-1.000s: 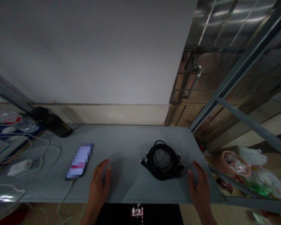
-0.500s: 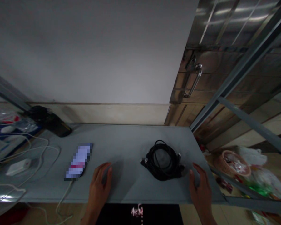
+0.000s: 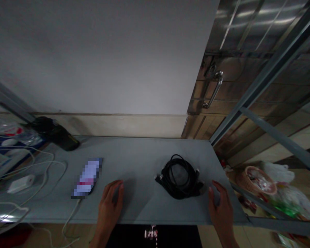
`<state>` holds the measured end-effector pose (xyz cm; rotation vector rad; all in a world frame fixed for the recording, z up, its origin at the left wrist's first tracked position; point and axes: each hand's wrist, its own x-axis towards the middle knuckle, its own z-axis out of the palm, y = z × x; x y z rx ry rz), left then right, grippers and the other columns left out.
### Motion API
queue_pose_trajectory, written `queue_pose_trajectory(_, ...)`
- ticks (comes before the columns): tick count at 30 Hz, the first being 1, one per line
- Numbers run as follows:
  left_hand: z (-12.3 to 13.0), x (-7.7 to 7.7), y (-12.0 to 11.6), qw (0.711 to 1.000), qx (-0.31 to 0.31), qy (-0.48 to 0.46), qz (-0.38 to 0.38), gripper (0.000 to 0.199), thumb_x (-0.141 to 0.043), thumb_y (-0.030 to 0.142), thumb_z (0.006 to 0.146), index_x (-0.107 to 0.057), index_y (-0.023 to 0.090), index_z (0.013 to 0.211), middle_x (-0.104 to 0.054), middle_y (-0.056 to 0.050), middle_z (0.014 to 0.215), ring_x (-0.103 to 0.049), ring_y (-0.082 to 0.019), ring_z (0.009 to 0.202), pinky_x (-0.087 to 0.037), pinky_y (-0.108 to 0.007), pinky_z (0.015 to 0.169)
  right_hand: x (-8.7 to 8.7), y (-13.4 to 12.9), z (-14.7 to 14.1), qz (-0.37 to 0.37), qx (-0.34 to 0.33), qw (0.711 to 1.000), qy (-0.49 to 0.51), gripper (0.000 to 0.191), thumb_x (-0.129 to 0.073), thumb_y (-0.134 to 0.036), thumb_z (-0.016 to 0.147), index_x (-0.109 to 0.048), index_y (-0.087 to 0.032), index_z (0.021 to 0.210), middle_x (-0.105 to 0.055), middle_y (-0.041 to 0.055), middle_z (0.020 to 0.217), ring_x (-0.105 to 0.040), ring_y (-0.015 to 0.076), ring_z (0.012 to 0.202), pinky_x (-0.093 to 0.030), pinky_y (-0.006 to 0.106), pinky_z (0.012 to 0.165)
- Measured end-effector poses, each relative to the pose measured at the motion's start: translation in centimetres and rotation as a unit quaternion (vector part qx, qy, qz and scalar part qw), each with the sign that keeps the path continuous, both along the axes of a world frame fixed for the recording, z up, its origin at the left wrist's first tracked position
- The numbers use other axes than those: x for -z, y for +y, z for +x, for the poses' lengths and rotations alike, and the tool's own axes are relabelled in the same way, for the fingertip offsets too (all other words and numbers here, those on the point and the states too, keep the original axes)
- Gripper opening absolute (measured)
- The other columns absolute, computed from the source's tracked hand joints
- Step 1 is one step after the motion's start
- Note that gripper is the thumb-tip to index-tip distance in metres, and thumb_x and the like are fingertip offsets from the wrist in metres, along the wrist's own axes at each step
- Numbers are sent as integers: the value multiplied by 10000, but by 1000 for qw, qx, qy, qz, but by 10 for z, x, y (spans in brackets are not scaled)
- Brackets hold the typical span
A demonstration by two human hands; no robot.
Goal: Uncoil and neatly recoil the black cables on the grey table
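Observation:
A coiled bundle of black cables (image 3: 180,177) lies on the grey shelf surface (image 3: 142,155), its plugs showing on the left and right sides. My right hand (image 3: 220,205) is just right of the coil, not touching it, with thumb and fingers apart and nothing between them. To the left, my left hand (image 3: 110,203) is likewise open and holds nothing; it is between the coil and a phone (image 3: 86,178). The phone's screen is lit and blurred, and a white cable (image 3: 71,218) runs from its lower end.
A dark bottle (image 3: 57,134) lies at the back left, near a white adapter (image 3: 21,183) and loose white cables. Grey metal posts (image 3: 260,79) rise at the right. Beyond them are a basket (image 3: 260,180) and plastic bags (image 3: 297,199). A wall stands behind.

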<state>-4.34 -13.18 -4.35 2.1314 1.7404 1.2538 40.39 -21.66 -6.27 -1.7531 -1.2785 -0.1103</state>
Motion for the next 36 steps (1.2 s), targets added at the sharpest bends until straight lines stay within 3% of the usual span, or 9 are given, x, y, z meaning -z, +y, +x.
queue_pose_trajectory(28,0,1,-1,1000,-8,-4,2,213,-606,398,1132,-722,271,1258,-754,-84,1239,-764,-288,1145,-622,-489,1051,3,-1,0,-15,6,1000,13,516,-525,-648,1142,-655,-198,1359,-733,177,1270,-713,348,1158,-555,522,1033)
queue_pose_trajectory(33,-1,3,0,1000,-6,-8,8,226,-602,405,1134,-728,258,1250,-752,-93,1231,-764,-279,1139,-624,-471,1041,3,-3,2,7,2,1000,-9,444,-551,-564,1159,-649,-186,1370,-735,170,1264,-721,335,1156,-569,509,1011)
queue_pose_trajectory(36,-1,3,0,1000,-6,-10,6,226,-609,402,1130,-731,259,1255,-756,-92,1236,-767,-281,1140,-619,-472,1047,-2,-6,-1,30,-32,998,-52,416,-621,-504,1141,-641,-192,1415,-715,184,1339,-699,356,1243,-559,544,1056)
